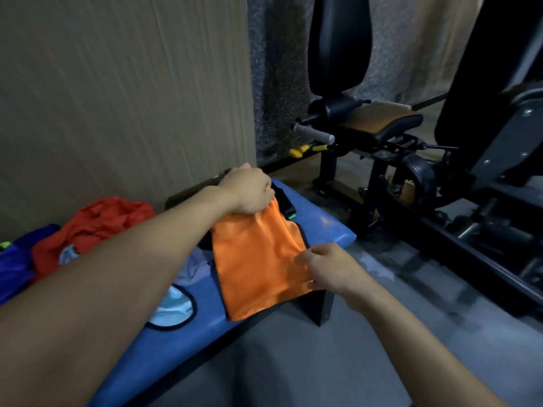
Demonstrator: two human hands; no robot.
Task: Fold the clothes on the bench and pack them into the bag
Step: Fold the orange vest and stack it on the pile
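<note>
The left hand (pixel 249 190) is clamped on the far edge of the orange garment (pixel 258 262), fingers curled over bunched fabric. The right hand (pixel 326 267) pinches the garment's near right edge between thumb and fingers. The garment lies stretched between both hands, flat on the blue bench (pixel 188 327), with its near corner overhanging the bench edge.

Step in hand, as judged: folding the orange garment; it appears already doubled into a rectangle. The next move calls for carrying one held edge across to meet the other, keeping the slippery fabric taut so the layers do not slide apart.

Just beyond the left hand lies a dark item with a green tag (pixel 286 205); whether this is the bag cannot be told.

Count, outward from the left forearm: one pale lilac garment (pixel 192 267), one light blue piece with dark trim (pixel 174 309), one red garment (pixel 100 224), one purple garment (pixel 17 259). All four are unfolded. One exercise machine (pixel 396 127) stands beyond the right hand.
</note>
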